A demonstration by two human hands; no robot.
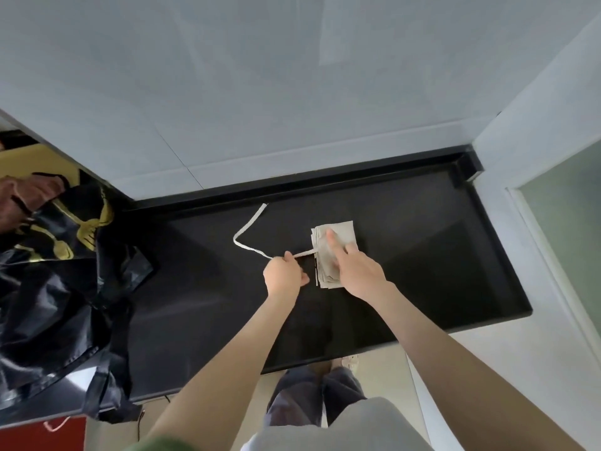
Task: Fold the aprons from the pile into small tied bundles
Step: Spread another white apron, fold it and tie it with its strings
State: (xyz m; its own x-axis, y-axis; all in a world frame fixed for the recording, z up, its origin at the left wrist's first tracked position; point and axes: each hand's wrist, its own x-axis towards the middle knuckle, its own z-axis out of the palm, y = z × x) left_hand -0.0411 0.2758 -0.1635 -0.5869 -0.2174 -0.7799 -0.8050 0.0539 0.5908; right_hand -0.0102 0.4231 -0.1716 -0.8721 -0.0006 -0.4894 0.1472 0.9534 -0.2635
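Your right hand presses down on a folded apron, a small pale beige square lying flat on the black counter, just to the 3 o'clock side of the surface's middle. The fingers are stretched out and released rather than curled. The forefinger lies straight across the top of the cloth toward 11 o'clock, and the rest of the hand covers the near half. Layered edges show along the bundle's 9 o'clock side and at its 6 o'clock corner. Your left hand, just beside the bundle at its 9 o'clock, is clenched around the tie strap, grasping it between curled fingers and thumb. From that grip a short taut run of strap goes toward 3 o'clock to the bundle's left edge. The loose remainder trails away at 10 o'clock, bends in a sharp elbow and runs on toward 1 o'clock, its free end lying flat near the raised back lip of the counter. Well apart from the bundle, at 9 o'clock, the pile of dark aprons sits heaped over the counter's left end, glossy black with yellow print, its black straps hanging over the front edge. A white wall rises behind the counter at 12 o'clock. At 6 o'clock, below the front edge, your dark trousers show above a light floor.
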